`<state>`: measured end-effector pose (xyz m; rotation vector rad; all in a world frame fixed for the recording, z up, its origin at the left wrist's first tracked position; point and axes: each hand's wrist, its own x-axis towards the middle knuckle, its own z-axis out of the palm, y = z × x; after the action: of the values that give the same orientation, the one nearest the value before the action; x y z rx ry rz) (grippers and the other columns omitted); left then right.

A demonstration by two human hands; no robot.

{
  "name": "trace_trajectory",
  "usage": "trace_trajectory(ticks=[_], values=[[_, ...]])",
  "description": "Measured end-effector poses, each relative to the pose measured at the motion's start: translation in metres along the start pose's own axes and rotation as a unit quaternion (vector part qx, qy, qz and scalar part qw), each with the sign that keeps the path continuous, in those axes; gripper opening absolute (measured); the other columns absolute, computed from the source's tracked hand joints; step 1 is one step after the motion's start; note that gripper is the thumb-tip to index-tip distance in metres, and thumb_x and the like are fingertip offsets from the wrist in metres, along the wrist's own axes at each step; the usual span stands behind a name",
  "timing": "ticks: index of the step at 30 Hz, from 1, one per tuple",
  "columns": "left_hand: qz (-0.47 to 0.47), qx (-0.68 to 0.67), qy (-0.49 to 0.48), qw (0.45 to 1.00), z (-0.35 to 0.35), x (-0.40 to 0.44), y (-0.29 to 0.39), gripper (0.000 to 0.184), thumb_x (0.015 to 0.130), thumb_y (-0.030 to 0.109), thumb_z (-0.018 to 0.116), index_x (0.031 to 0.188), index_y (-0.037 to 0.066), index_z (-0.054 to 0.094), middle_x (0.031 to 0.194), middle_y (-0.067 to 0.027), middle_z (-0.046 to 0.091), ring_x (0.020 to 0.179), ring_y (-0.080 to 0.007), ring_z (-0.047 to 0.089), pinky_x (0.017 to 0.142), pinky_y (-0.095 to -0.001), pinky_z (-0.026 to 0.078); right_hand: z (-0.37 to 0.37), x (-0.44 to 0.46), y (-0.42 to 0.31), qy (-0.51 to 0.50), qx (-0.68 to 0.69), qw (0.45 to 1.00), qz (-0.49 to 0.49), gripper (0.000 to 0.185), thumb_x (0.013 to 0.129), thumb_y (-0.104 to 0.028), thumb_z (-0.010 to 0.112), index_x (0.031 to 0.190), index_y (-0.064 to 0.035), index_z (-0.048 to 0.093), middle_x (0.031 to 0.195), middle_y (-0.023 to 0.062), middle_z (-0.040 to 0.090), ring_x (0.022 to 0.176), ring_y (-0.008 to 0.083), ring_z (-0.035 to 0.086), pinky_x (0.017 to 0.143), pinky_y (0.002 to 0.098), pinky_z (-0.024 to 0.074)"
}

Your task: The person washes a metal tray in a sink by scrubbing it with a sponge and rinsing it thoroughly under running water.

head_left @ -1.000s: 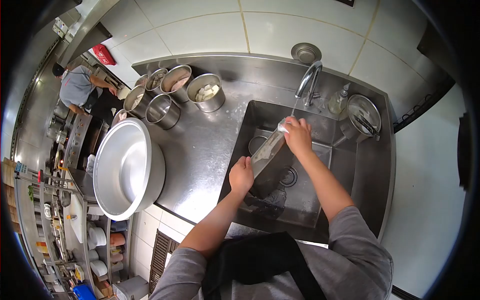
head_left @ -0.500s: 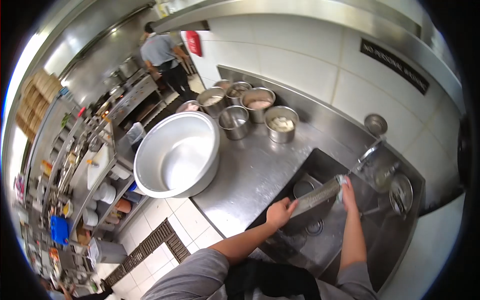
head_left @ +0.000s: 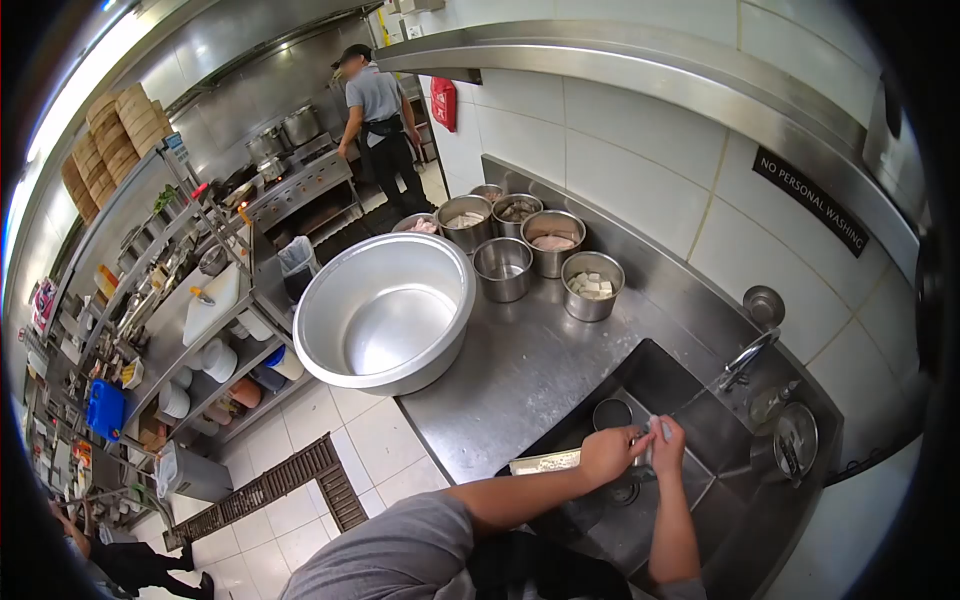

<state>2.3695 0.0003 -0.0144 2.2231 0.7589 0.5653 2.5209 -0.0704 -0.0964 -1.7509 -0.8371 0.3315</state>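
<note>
The left hand [head_left: 608, 457] clasps the long metal piece [head_left: 546, 463] right over the sink [head_left: 641, 375], near the tap [head_left: 748, 359], presumably so drips fall inside, while the right hand [head_left: 668, 446] pinches a whitish wad [head_left: 656, 424], its exact contact hidden by fingers!

white tiled wall [head_left: 640, 150] | pale tiled floor [head_left: 375, 440] | dark drain grate [head_left: 255, 489] | steel wall shelf [head_left: 640, 50]

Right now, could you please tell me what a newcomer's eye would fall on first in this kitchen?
Probably the big silver basin first, wide-mouthed on the left end of the steel counter. Then perhaps the black NO PERSONAL WASHING sign on the tiled wall at right, and lower down the left hand and right hand, close together over the sink.
</note>
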Motion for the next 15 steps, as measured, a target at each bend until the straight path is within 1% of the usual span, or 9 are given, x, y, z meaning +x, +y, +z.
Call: trace_trajectory(ticks=[1, 2, 6, 9, 11, 12, 13, 14, 15], values=[[0.001, -0.002, 0.003, 1.0, -0.007, -0.004, 0.006, 0.044, 0.09, 0.048, 0.053, 0.07, 0.009, 0.055, 0.061, -0.0144, 0.058, 0.062, -0.0362, 0.061, 0.053, -0.0461, 0.045, -0.01, -0.005, 0.0, 0.018, -0.028, 0.999, -0.027, 0.029, 0.092, -0.021, 0.058, 0.076, 0.0027, 0.056, 0.064, 0.0121, 0.053, 0.065, 0.0132, 0.046, 0.061, 0.0334, 0.0415], [0.003, -0.016, 0.022, 1.0, -0.015, -0.007, 0.012, 0.045, 0.089, 0.048, 0.054, 0.067, 0.009, 0.054, 0.059, -0.014, 0.056, 0.06, -0.0356, 0.059, 0.052, -0.0453, 0.043, -0.029, -0.003, 0.006, 0.0, -0.062, 0.998, 0.019, 0.032, 0.092, -0.023, 0.058, 0.074, 0.0034, 0.055, 0.064, 0.0121, 0.054, 0.064, 0.0127, 0.046, 0.061, 0.0342, 0.0413], [0.012, -0.045, 0.046, 0.998, -0.041, -0.007, 0.023, 0.043, 0.088, 0.046, 0.058, 0.067, 0.008, 0.06, 0.058, -0.0149, 0.055, 0.056, -0.0346, 0.057, 0.05, -0.0427, 0.041, -0.052, 0.002, -0.006, 0.082, -0.052, 0.995, 0.037, 0.032, 0.091, -0.026, 0.06, 0.073, 0.0001, 0.055, 0.06, 0.0124, 0.051, 0.059, 0.0126, 0.047, 0.056, 0.0359, 0.0401], [0.021, -0.058, 0.072, 0.996, -0.049, -0.009, 0.024, 0.045, 0.088, 0.044, 0.058, 0.062, 0.007, 0.054, 0.056, -0.0141, 0.052, 0.054, -0.0342, 0.054, 0.048, -0.0422, 0.039, -0.034, -0.002, -0.048, 0.106, -0.147, 0.983, -0.012, 0.031, 0.091, -0.027, 0.059, 0.074, -0.0014, 0.055, 0.058, 0.0119, 0.051, 0.054, 0.0166, 0.047, 0.054, 0.0365, 0.0395], [0.029, -0.066, 0.086, 0.994, -0.063, -0.011, 0.027, 0.048, 0.088, 0.044, 0.059, 0.059, 0.007, 0.049, 0.055, -0.0137, 0.05, 0.052, -0.0339, 0.052, 0.048, -0.0416, 0.038, -0.035, 0.0, -0.04, 0.153, -0.128, 0.97, -0.136, 0.032, 0.092, -0.029, 0.057, 0.075, -0.0012, 0.056, 0.061, 0.0129, 0.054, 0.053, 0.0238, 0.049, 0.055, 0.0388, 0.04], [0.044, -0.088, 0.092, 0.991, -0.076, -0.015, 0.03, 0.048, 0.088, 0.042, 0.06, 0.058, 0.006, 0.049, 0.055, -0.0134, 0.049, 0.052, -0.0341, 0.051, 0.048, -0.0413, 0.037, -0.05, 0.002, -0.039, 0.126, -0.115, 0.981, -0.089, 0.031, 0.092, -0.03, 0.056, 0.079, -0.0019, 0.057, 0.068, 0.0166, 0.06, 0.056, 0.0322, 0.053, 0.056, 0.0418, 0.0414], [0.06, -0.11, 0.097, 0.987, -0.089, -0.019, 0.03, 0.047, 0.087, 0.04, 0.061, 0.058, 0.006, 0.048, 0.054, -0.0132, 0.049, 0.052, -0.0343, 0.05, 0.048, -0.041, 0.037, -0.068, 0.007, -0.02, 0.165, -0.184, 0.966, -0.08, 0.029, 0.092, -0.03, 0.056, 0.086, -0.0014, 0.061, 0.073, 0.0184, 0.062, 0.062, 0.0328, 0.058, 0.059, 0.0408, 0.0431], [0.091, -0.138, 0.108, 0.98, -0.103, -0.021, 0.025, 0.045, 0.087, 0.034, 0.063, 0.059, 0.003, 0.046, 0.052, -0.012, 0.045, 0.047, -0.0282, 0.044, 0.047, -0.0379, 0.034, -0.091, 0.013, 0.016, 0.195, -0.225, 0.952, -0.073, 0.03, 0.092, -0.03, 0.057, 0.093, -0.0009, 0.063, 0.074, 0.0187, 0.062, 0.066, 0.0315, 0.059, 0.062, 0.04, 0.045], [0.093, -0.137, 0.114, 0.98, -0.116, -0.024, 0.022, 0.045, 0.087, 0.034, 0.063, 0.059, 0.003, 0.046, 0.052, -0.012, 0.045, 0.047, -0.0282, 0.044, 0.047, -0.0379, 0.034, -0.115, 0.018, 0.048, 0.199, -0.183, 0.958, -0.097, 0.037, 0.093, -0.034, 0.056, 0.101, 0.0016, 0.063, 0.077, 0.0161, 0.063, 0.069, 0.03, 0.06, 0.065, 0.0395, 0.0472]])
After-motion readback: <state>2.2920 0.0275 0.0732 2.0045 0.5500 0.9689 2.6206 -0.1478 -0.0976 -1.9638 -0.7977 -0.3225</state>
